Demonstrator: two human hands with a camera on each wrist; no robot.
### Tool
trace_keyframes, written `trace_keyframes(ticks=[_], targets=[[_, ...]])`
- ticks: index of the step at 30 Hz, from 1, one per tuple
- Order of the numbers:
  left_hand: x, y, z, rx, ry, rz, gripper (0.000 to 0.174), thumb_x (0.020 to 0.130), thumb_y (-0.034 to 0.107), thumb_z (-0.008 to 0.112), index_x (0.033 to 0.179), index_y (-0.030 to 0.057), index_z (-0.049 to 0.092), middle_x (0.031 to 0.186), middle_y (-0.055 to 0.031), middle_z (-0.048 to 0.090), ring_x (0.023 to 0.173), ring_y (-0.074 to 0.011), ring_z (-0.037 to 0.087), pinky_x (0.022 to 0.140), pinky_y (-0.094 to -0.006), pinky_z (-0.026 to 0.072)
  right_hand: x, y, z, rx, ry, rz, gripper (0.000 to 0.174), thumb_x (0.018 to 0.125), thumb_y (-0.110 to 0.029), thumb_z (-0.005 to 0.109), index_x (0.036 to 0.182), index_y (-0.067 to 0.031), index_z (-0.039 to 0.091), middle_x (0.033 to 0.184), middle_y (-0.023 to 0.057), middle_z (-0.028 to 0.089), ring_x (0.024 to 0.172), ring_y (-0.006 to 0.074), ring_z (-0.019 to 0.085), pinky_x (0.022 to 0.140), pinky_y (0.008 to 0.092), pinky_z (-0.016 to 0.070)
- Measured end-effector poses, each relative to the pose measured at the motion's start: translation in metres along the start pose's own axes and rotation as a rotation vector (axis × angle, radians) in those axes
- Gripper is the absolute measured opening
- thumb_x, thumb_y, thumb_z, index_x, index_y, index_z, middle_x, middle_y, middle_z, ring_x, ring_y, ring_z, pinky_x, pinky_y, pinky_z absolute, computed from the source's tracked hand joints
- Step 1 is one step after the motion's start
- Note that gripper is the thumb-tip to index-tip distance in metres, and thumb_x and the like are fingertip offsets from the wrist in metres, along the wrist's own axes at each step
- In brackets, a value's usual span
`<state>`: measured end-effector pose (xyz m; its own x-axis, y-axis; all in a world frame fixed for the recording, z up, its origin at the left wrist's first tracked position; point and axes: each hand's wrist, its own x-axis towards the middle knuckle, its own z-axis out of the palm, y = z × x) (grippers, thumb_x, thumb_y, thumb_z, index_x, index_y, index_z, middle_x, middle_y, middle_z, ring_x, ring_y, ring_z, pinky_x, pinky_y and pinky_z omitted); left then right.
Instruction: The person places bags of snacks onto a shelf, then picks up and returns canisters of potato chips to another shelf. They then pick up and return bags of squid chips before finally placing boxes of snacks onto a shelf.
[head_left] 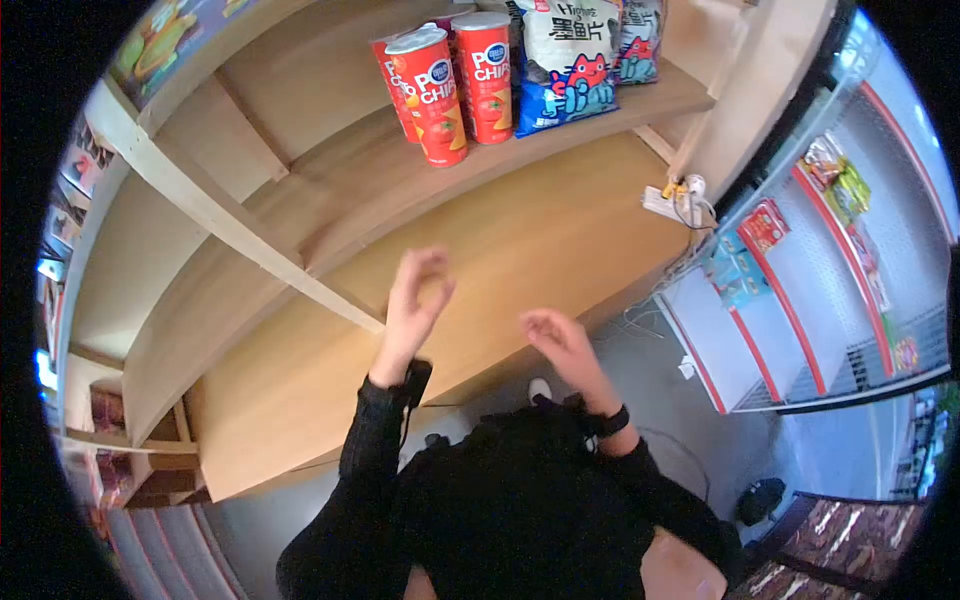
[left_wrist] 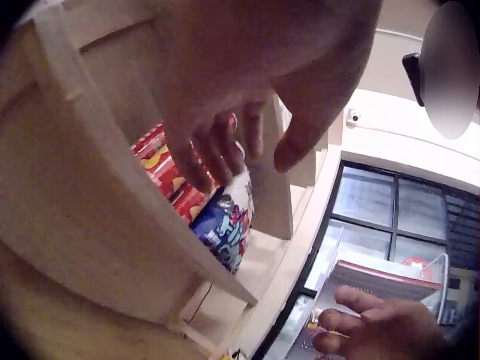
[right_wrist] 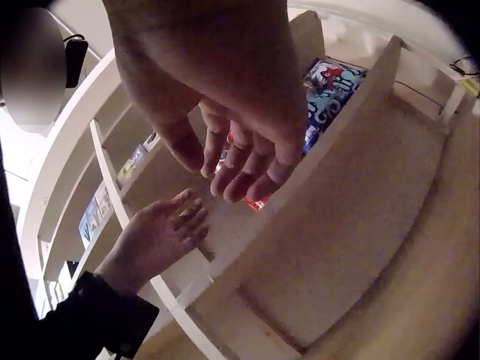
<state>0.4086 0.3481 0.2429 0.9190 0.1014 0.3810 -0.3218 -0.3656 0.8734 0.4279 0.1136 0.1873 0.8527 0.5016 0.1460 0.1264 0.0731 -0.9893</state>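
Both hands hover over the wooden counter (head_left: 520, 255), apart from each other and holding nothing. The left hand (head_left: 418, 300) is raised with fingers loosely bent, thumb apart from them. To its right, the right hand (head_left: 562, 345) hangs lower with loosely bent fingers. On the curved shelf above stand red chip canisters (head_left: 438, 110) beside a blue and white snack bag (head_left: 566, 75). In the left wrist view the left hand (left_wrist: 255, 97) partly covers the canisters. Seen from the right wrist, the right hand (right_wrist: 225, 105) overlaps part of the blue bag (right_wrist: 330, 97).
A white upright divider (head_left: 250, 235) runs down to the counter left of the left hand. A power strip (head_left: 668, 203) with cables lies at the counter's right end. Beyond it stands a white rack (head_left: 800, 300) with red edges and snack packets.
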Motion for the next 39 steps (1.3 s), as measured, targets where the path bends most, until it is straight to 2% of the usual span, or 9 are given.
trace_keyframes(ticks=[5, 7, 15, 19, 23, 25, 30, 35, 39], targets=[[0.095, 0.017, 0.016, 0.108, 0.436, 0.194, 0.056, 0.079, 0.007, 0.065, 0.127, 0.0046, 0.037, 0.126, -0.0105, 0.039, 0.115, -0.0210, 0.041, 0.095, -0.0350, 0.0366, 0.082, -0.037, -0.047, -0.033, -0.062, -0.228, 0.035, 0.082, -0.003, 0.055, 0.116, -0.0030, 0.050, 0.115, 0.0085, 0.054, 0.110, 0.0203, 0.049, 0.096, 0.0326, 0.0359], [0.121, 0.016, 0.021, 0.363, 0.607, 0.173, 0.068, 0.077, 0.013, 0.069, 0.132, 0.0061, 0.030, 0.126, -0.0102, 0.034, 0.117, -0.0236, 0.038, 0.096, -0.0375, 0.0356, 0.124, -0.053, -0.054, -0.156, -0.002, -0.502, 0.042, 0.081, -0.003, 0.056, 0.121, -0.0029, 0.045, 0.122, 0.0100, 0.050, 0.114, 0.0225, 0.046, 0.096, 0.0342, 0.0360], [0.183, -0.040, 0.034, 0.260, 0.628, 0.231, 0.092, 0.065, 0.017, 0.080, 0.134, 0.0009, 0.022, 0.120, -0.0154, 0.034, 0.116, -0.0266, 0.036, 0.095, -0.0370, 0.0388, 0.255, -0.061, -0.042, -0.267, 0.138, -0.828, 0.070, 0.074, -0.005, 0.060, 0.135, -0.0024, 0.025, 0.137, 0.0217, 0.027, 0.126, 0.0383, 0.027, 0.105, 0.0431, 0.0231], [0.188, -0.061, 0.036, 0.403, 0.675, 0.136, 0.091, 0.066, 0.019, 0.080, 0.133, -0.0001, 0.021, 0.125, -0.0182, 0.035, 0.117, -0.0282, 0.041, 0.094, -0.0365, 0.0406, 0.280, -0.041, -0.039, -0.257, 0.182, -0.793, 0.076, 0.074, -0.007, 0.062, 0.136, 0.0020, 0.019, 0.137, 0.0259, 0.025, 0.126, 0.0412, 0.026, 0.105, 0.0460, 0.0229], [0.188, -0.048, 0.041, 0.399, 0.703, -0.032, 0.078, 0.067, 0.018, 0.079, 0.126, 0.0005, 0.031, 0.111, -0.0177, 0.055, 0.102, -0.0266, 0.057, 0.085, -0.0365, 0.0462, 0.300, -0.027, -0.025, -0.189, 0.205, -0.665, 0.079, 0.072, -0.009, 0.067, 0.136, 0.0035, 0.021, 0.134, 0.0236, 0.033, 0.124, 0.0359, 0.035, 0.103, 0.0403, 0.0276], [0.188, -0.059, 0.036, 0.315, 0.662, 0.034, 0.071, 0.066, 0.016, 0.078, 0.121, 0.0003, 0.036, 0.110, -0.0167, 0.056, 0.099, -0.0239, 0.058, 0.083, -0.0353, 0.0470, 0.306, -0.022, -0.019, -0.199, 0.222, -0.606, 0.077, 0.068, -0.011, 0.072, 0.131, 0.0027, 0.030, 0.125, 0.0216, 0.043, 0.115, 0.0345, 0.044, 0.098, 0.0404, 0.0331], [0.149, -0.032, 0.032, -0.045, 0.541, 0.003, 0.074, 0.065, 0.018, 0.080, 0.123, 0.0014, 0.036, 0.116, -0.0106, 0.052, 0.105, -0.0178, 0.052, 0.088, -0.0325, 0.0446, 0.281, -0.021, -0.006, -0.128, 0.253, -0.697, 0.076, 0.058, -0.015, 0.074, 0.123, -0.0007, 0.037, 0.111, 0.0199, 0.045, 0.105, 0.0361, 0.043, 0.091, 0.0466, 0.0349], [0.040, -0.017, 0.025, -0.101, 0.518, -0.167, 0.101, 0.062, 0.019, 0.081, 0.138, 0.0008, 0.018, 0.132, -0.0125, 0.039, 0.122, -0.0205, 0.039, 0.100, -0.0364, 0.0343, 0.195, -0.008, 0.020, 0.194, -0.108, -0.381, 0.083, 0.059, -0.007, 0.078, 0.126, -0.0021, 0.028, 0.120, 0.0137, 0.041, 0.112, 0.0247, 0.045, 0.094, 0.0410, 0.0379], [-0.055, 0.007, 0.014, -0.204, 0.516, -0.296, 0.090, 0.062, 0.018, 0.083, 0.131, 0.0036, 0.028, 0.129, -0.0110, 0.043, 0.119, -0.0197, 0.042, 0.099, -0.0370, 0.0364, 0.131, 0.001, 0.054, 0.285, -0.436, -0.157, 0.100, 0.057, -0.006, 0.079, 0.134, -0.0030, 0.015, 0.129, 0.0146, 0.035, 0.118, 0.0235, 0.041, 0.097, 0.0393, 0.0358]])
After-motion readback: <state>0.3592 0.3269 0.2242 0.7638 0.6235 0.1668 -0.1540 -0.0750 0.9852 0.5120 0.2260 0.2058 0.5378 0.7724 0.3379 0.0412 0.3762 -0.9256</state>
